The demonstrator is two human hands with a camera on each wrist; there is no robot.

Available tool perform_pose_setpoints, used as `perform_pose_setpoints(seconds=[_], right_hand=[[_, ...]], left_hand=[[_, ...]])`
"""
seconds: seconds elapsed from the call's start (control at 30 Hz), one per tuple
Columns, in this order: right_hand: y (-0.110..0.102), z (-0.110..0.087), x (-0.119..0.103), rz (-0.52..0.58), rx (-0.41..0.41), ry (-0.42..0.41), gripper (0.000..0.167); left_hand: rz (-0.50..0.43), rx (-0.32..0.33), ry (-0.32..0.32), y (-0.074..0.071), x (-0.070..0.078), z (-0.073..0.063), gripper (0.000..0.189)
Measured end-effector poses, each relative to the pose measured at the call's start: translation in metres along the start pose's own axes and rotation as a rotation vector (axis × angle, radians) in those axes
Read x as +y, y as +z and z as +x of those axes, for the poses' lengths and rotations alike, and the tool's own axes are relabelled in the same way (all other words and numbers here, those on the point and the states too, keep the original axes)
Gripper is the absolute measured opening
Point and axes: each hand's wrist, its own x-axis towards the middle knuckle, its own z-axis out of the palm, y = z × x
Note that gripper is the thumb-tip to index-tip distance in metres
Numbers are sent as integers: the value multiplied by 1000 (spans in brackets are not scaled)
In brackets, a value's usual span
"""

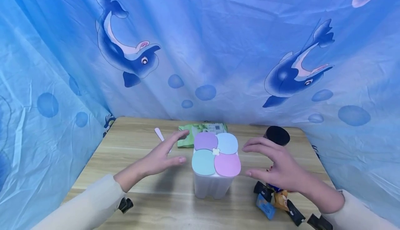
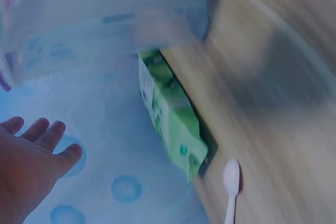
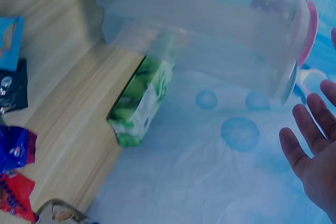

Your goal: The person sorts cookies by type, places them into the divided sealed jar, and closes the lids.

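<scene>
A tall translucent container (image 1: pixel 212 187) stands upright mid-table, its lid (image 1: pixel 203 162) made of purple, pale blue, mint and pink petals around a small cream flower. To its left is my left hand (image 1: pixel 159 156), fingers extended and apart from it, holding nothing. On the other side my right hand (image 1: pixel 276 160) is spread with loosely bent fingers, also holding nothing, its fingertips a short way from the lid. Both wrist views show the container's see-through wall (image 2: pixel 100 30) beyond the hands, and bare palms.
Behind the container lies a green packet (image 1: pixel 187 140). A pale pink spoon (image 1: pixel 158 133) rests at left. Under and beside the right hand are several small wrapped snacks (image 1: pixel 265 206), with a black-lidded jar (image 1: pixel 277 135) farther back. A blue dolphin-print curtain (image 1: pixel 212 49) surrounds the table.
</scene>
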Motion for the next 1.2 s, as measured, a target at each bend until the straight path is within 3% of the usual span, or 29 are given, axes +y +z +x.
perform_pose_setpoints(seconds=[0.17, 0.27, 0.63, 0.87, 0.97, 1.2], right_hand=[[7, 2, -5, 39, -13, -7, 54], [12, 3, -7, 49, -23, -5, 51], [22, 2, -7, 90, -44, 16, 48], [24, 3, -6, 77, -30, 7, 47], [26, 4, -3, 70, 7, -48, 46], [33, 10, 6, 48, 159, -287, 40]], left_hand=[[-225, -40, 34, 12, -3, 6, 90], [-301, -65, 43, 17, -5, 8, 98], [-323, -97, 68, 27, -1, 16, 111], [-329, -86, 101, 30, -4, 18, 107], [-362, -91, 89, 31, -3, 18, 106], [-510, -118, 26, 34, 1, 18, 103]])
